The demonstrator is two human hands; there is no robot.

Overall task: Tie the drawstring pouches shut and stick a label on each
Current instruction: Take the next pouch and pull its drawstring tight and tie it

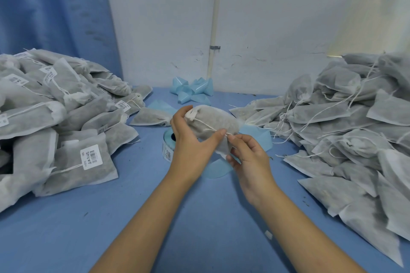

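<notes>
Centrally, left hand (190, 141) grips a pouch (214, 118), right hand (249, 154) pinches its drawstring (205, 125).

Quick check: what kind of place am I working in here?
Likely a small packing workshop: a labelled pouch pile left, an unlabelled pile right, a label roll on a blue table.

White barcode stickers (91, 157) on the grey mesh drawstring pouches (66, 175) and the blue-backed label roll (167, 150) carry print too blurred to read.

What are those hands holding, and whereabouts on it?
The left hand grips a pouch by its gathered neck; the right hand pinches its drawstring.
</notes>
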